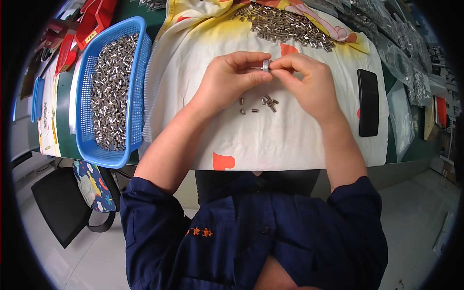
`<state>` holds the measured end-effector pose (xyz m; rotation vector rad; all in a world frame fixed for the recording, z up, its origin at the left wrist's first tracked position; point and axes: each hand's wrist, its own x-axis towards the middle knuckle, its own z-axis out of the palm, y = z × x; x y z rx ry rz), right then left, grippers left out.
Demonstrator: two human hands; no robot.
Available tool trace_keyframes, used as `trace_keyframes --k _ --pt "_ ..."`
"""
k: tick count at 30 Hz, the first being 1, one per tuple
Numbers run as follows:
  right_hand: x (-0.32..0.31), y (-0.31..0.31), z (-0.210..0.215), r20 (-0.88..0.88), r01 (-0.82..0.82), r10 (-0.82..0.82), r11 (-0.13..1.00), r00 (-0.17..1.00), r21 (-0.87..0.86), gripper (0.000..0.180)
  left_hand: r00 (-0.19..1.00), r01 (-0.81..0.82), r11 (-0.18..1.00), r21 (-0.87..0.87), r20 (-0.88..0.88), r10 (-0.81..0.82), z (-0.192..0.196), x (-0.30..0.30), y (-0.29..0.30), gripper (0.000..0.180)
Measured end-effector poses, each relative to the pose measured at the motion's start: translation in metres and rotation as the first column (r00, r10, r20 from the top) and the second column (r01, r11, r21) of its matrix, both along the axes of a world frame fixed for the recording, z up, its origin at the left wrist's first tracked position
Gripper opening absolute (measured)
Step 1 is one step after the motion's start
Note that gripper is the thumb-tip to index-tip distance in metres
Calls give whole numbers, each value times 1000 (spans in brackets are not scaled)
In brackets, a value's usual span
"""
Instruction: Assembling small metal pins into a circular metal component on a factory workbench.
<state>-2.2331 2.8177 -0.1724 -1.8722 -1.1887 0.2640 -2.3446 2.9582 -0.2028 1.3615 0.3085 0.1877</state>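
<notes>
Both hands meet above the middle of the white printed cloth (270,135), and between them sits a small silvery metal ring (266,65); the left hand (229,79) has thumb and forefinger pinched together on one side of the ring, and the right hand (309,82) is closed on its other side, fingertips touching it, so the ring is clamped between the two; whether a pin is already being pressed into it cannot be told, the fingers hide that face; the step in hand looks like fitting or checking one small part held up off the cloth; just below the hands, on the cloth, lies a loose scatter of short metal pins (263,103), the likeliest stock for the next pick, which would call for one hand to keep the ring steady as the other frees itself; at the cloth's far edge lies a larger heap of pins (285,26); off the cloth's left edge stands a blue mesh basket (140,29) full of the same parts; near its right edge lies a black phone (368,101).
</notes>
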Motion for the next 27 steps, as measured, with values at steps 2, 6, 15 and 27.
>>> trace_keyframes --k 2,6,15,27 --pt "4 -2 1 -181 -20 17 1000 983 -15 6 1000 13 1000 -3 -24 -13 2 0 -1 35" --pt "18 -3 -4 -341 -143 110 987 934 -74 12 994 75 997 -10 -82 -76 6 -4 -2 34" --pt "66 -4 -37 357 334 -290 940 888 -68 10 960 240 970 -43 -137 -244 18 -6 -6 35" --pt "22 2 -12 -243 155 -177 982 954 -107 8 998 65 994 -84 -19 -67 5 -2 0 35"
